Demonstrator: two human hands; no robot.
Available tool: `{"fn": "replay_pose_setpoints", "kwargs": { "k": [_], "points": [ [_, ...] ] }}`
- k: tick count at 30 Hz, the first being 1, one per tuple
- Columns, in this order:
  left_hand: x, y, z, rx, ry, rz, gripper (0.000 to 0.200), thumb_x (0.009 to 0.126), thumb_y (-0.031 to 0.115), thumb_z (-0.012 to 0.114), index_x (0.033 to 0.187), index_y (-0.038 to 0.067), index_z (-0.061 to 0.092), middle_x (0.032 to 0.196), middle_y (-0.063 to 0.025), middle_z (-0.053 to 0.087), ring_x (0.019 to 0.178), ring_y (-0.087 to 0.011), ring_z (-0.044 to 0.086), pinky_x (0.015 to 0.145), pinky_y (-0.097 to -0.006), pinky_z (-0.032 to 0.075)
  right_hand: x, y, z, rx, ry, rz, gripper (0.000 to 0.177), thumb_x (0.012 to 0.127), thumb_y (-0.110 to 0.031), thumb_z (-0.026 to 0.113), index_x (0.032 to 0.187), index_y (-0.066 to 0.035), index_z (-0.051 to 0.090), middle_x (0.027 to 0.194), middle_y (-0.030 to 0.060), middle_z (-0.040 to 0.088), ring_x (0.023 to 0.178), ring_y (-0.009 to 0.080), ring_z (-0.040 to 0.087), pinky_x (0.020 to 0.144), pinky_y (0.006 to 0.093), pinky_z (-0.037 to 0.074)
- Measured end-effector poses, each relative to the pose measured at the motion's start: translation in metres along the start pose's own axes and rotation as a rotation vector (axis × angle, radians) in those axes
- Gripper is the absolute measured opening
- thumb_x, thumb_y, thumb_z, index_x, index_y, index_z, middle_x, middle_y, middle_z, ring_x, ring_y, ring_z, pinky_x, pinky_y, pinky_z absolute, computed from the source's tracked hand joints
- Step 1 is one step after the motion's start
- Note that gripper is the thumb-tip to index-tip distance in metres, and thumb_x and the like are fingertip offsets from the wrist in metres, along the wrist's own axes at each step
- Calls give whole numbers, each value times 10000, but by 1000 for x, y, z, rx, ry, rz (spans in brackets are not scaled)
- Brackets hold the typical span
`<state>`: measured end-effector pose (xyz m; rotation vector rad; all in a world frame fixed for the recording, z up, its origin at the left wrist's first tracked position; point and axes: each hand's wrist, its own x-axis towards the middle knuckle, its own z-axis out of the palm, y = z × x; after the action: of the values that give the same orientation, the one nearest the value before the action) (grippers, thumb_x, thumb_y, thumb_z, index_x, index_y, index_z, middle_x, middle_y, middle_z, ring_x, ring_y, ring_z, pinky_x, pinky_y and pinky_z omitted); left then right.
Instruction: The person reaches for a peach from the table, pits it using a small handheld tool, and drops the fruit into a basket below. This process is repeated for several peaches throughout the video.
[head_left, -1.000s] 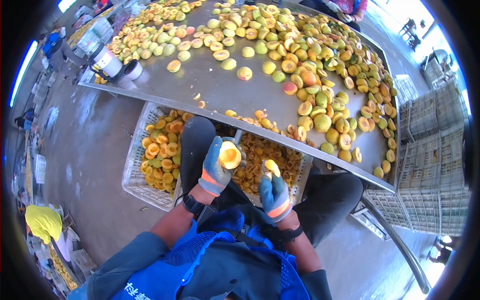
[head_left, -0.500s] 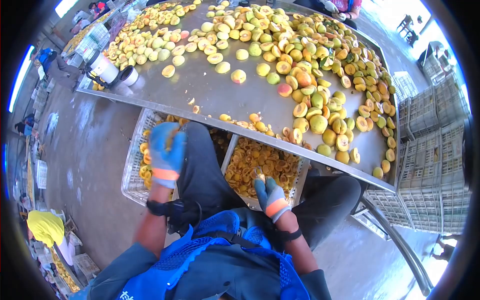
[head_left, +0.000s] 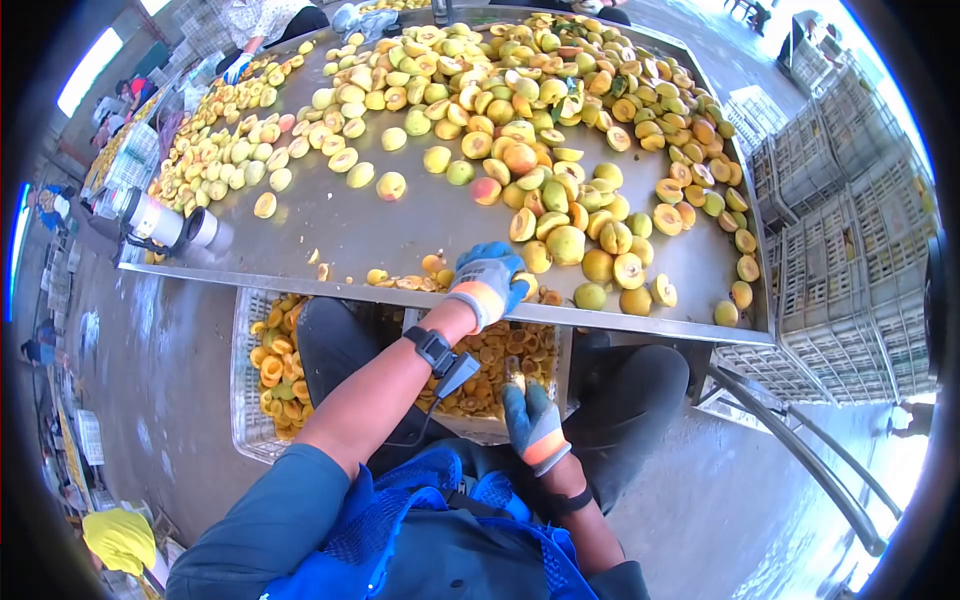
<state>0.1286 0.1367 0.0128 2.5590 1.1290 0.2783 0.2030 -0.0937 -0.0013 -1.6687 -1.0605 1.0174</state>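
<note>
My left hand (head_left: 487,283), in a blue and grey glove, reaches over the near edge of the metal table (head_left: 330,235). Its fingers curl beside a halved yellow fruit (head_left: 526,286); whether they grip it is hard to see. Lower down, my right hand (head_left: 534,425) is closed around a small tool (head_left: 514,372) with a pale, shiny tip. That hand is over a crate of cut fruit pieces (head_left: 485,365) between my knees. Many fruit halves (head_left: 565,244) lie on the table beyond my left hand.
A white crate (head_left: 244,385) with fruit halves stands by my left knee. White cylindrical containers (head_left: 155,219) sit at the table's left corner. Stacked crates (head_left: 825,260) rise at the right. A co-worker's gloved hand (head_left: 238,68) is at the far left table edge.
My left hand has moved from above the left crate to the table's near edge. My right hand stays low with the tool. The view has shifted, so the table appears further left.
</note>
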Motion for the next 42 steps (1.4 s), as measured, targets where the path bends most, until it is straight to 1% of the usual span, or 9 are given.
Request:
{"fn": "replay_pose_setpoints", "kwargs": {
  "k": [3, 7, 8, 11, 15, 16, 20, 31, 42],
  "points": [
    [-11, -7, 2, -463, 102, -82, 246, 926, 248, 690, 1095, 70, 663, 1093, -164, 669, 996, -367, 654, 873, -405, 535, 7, -1, 4, 117, 50, -15, 212, 1024, -191, 609, 998, 19, 610, 772, 65, 632, 699, 133, 556, 612, 324, 464],
    [-46, -18, -12, -1114, 239, -145, 242, 944, 187, 672, 1130, 34, 638, 1071, -80, 686, 955, -165, 665, 833, -310, 542, 26, -28, -6, 302, -72, 92, 193, 1031, -185, 597, 999, 5, 604, 753, 29, 595, 679, 103, 523, 585, 300, 436],
    [-61, -14, -13, -1446, 282, -198, 240, 949, 147, 645, 1145, 8, 638, 1111, -47, 670, 955, -125, 644, 843, -302, 540, 30, -37, -3, 303, -69, 34, 195, 1033, -184, 589, 991, 6, 597, 730, 54, 593, 656, 123, 537, 574, 310, 437],
    [-96, -8, -11, -1502, 459, -194, 231, 959, 127, 626, 1154, 6, 645, 1125, -72, 671, 941, -139, 642, 854, -294, 534, 35, -70, 3, 176, -111, -137, 212, 1037, -194, 566, 994, 13, 586, 717, 154, 618, 637, 255, 616, 571, 375, 464],
    [-133, 10, -25, -906, 508, -51, 217, 1030, 173, 512, 1162, 25, 600, 1083, -118, 666, 947, -168, 644, 891, -314, 523, 31, -86, 21, 4, -139, -273, 250, 1041, -229, 536, 1050, 17, 581, 815, 290, 661, 769, 478, 670, 630, 499, 506],
    [-138, 18, -30, -1162, 478, -89, 257, 1044, 255, 470, 1132, 43, 584, 1049, -120, 655, 960, -199, 653, 909, -349, 529, 29, -89, 21, -98, -198, -162, 226, 1047, -196, 534, 1071, 15, 612, 858, 230, 688, 781, 397, 688, 684, 423, 520],
    [-140, 34, -35, -2037, 448, -492, 334, 1010, 364, 476, 1102, 62, 586, 1004, -105, 641, 949, -237, 650, 908, -404, 544, 23, -90, 32, -219, -206, -103, 399, 1052, -258, 523, 1332, 23, 566, 1053, 301, 697, 1036, 449, 687, 824, 459, 552],
    [-154, 30, -24, -1738, 632, -413, 239, 1014, 236, 497, 1004, 38, 630, 942, -82, 646, 881, -173, 633, 831, -326, 540, 18, -86, 39, -311, -377, -67, 637, 1057, -429, 420, 1546, -31, 325, 1019, 359, 671, 976, 509, 668, 838, 528, 545],
    [-160, 31, -17, -1762, 602, -452, 228, 1047, 243, 448, 990, 60, 572, 899, -74, 602, 802, -164, 623, 742, -309, 547, 18, -72, 42, -160, -441, -92, 535, 1057, -321, 479, 1451, 38, 432, 1004, 332, 685, 971, 486, 679, 819, 471, 556]
  ]
}}
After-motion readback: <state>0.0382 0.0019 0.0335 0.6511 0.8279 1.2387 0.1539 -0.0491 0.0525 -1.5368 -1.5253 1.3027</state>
